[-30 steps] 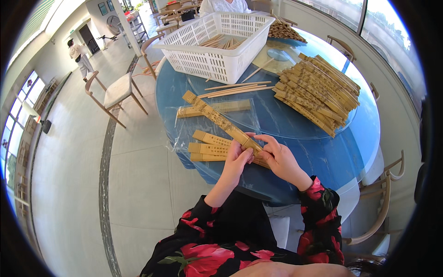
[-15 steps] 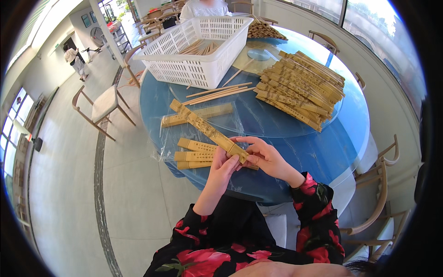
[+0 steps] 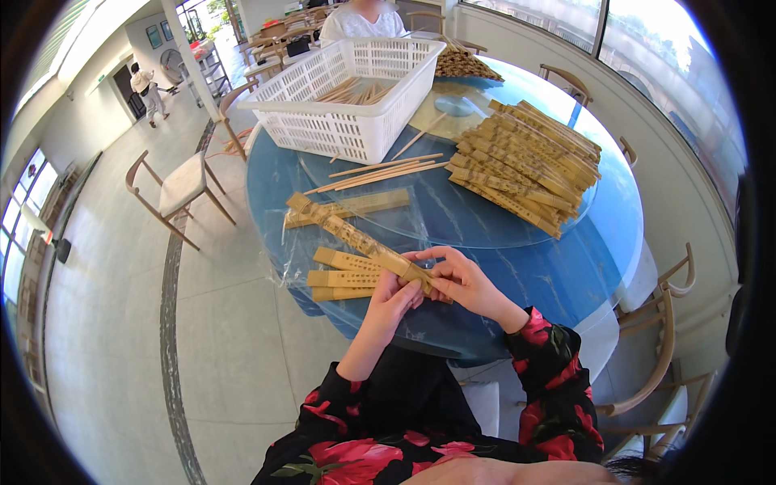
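Observation:
A golden-brown printed paper chopstick sleeve (image 3: 346,232) slants up and to the left from my hands over the near edge of the table. Its lower end is gripped by my left hand (image 3: 396,294), thumb on top. At that same end my right hand (image 3: 459,279) pinches with thumb and fingers; whether chopsticks are inside I cannot tell. Several flat sleeves (image 3: 333,279) lie fanned out beneath, left of my left hand. Beyond them a clear plastic bag (image 3: 414,212) lies with a bundle of sleeves (image 3: 376,202). Several bare wooden chopsticks (image 3: 380,175) rest farther back.
A white slotted basket (image 3: 323,133) holding loose chopsticks stands at the far left of the blue round table (image 3: 558,271). A large pile of sleeves (image 3: 525,166) is on the right, another pile (image 3: 465,66) behind. One person (image 3: 360,24) sits opposite; another (image 3: 148,93) walks far left.
The far end of the held sleeve has dipped lower and slightly left. Both hands keep hold of its near end, with the right fingers a little shifted. The walking person has moved right.

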A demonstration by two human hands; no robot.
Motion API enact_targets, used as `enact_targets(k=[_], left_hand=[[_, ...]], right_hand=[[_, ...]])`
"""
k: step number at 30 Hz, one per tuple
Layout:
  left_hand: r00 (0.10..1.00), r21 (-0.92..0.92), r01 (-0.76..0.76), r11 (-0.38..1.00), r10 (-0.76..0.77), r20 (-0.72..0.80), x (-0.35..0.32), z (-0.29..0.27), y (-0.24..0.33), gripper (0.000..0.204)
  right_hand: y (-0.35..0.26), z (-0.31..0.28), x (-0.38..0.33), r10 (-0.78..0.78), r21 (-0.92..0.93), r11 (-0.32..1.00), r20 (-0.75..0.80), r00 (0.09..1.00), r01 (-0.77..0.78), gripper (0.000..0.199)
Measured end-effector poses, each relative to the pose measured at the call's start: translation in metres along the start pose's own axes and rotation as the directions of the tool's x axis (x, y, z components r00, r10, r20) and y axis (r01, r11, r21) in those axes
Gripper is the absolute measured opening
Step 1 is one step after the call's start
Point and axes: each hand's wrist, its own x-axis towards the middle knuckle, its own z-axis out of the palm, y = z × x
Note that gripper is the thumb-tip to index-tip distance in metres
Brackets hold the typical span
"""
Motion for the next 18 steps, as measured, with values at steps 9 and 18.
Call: enact_targets(k=[9,18], left_hand=[[0.994,-0.141,-0.101,0.985,0.092,-0.066,0.007,-0.013,0.001,0.019],[0.993,-0.201,-0.078,0.977,0.059,-0.1,0.01,-0.019,-0.004,0.014]], right_hand=[[0.001,-0.01,0.003,0.123,0.103,0.986,0.076,0.989,-0.131,0.038],[-0.004,-0.015,0.031,-0.071,-0.271,0.962,-0.149,0.986,0.028,0.023]])
